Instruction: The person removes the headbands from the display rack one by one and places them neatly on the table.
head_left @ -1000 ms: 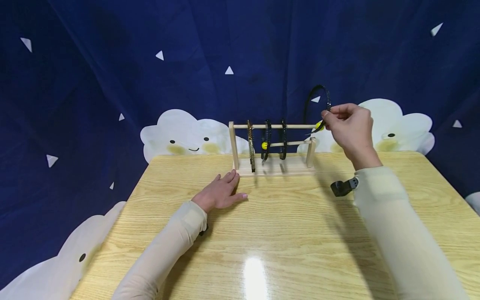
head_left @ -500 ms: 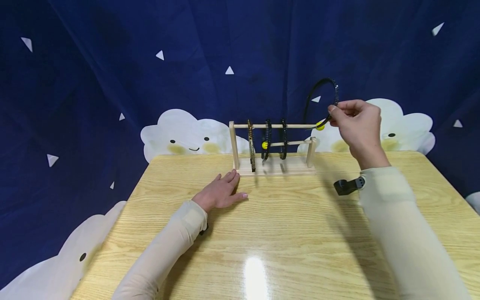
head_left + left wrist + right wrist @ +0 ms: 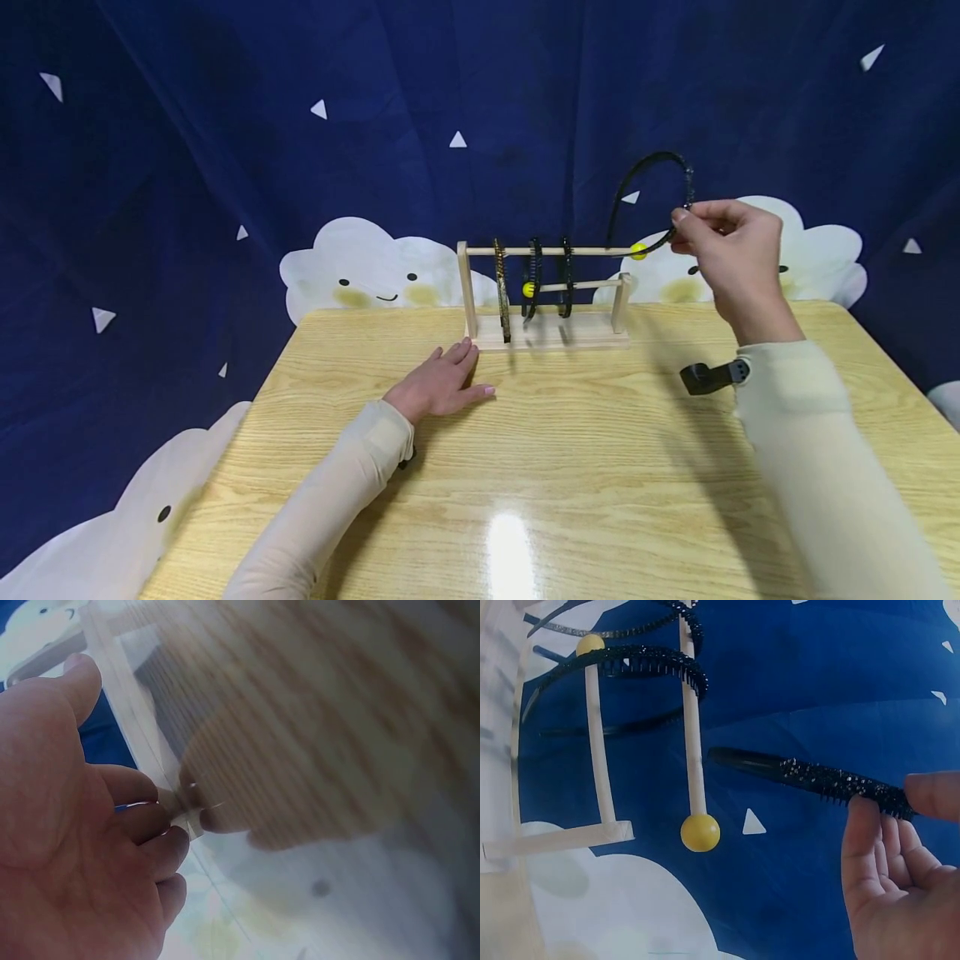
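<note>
My right hand (image 3: 738, 254) pinches a black, glittery headband (image 3: 651, 158) between thumb and fingers, beside the yellow ball end of the upper rod. In the right wrist view the headband (image 3: 821, 778) shows sparkling stones and small comb teeth. A wooden rack (image 3: 620, 308) stands at the table's back; a gold headband (image 3: 502, 292) and two black headbands, one nearer the middle (image 3: 535, 279) and one farther right (image 3: 567, 279), hang over its upper rod (image 3: 596, 251). My left hand (image 3: 438, 385) lies with fingers extended on the table, fingertips touching the left end of the rack base.
The wooden table (image 3: 585, 467) runs in front of the rack. Behind it hangs a dark blue curtain (image 3: 390, 167) with white triangles and clouds. A yellow ball (image 3: 528, 290) caps the lower rod, and another yellow ball (image 3: 638, 252) caps the upper one.
My right hand has moved to the right and slightly up with the black headband, away from the hanging ones. The left hand and the rack have stayed put.
</note>
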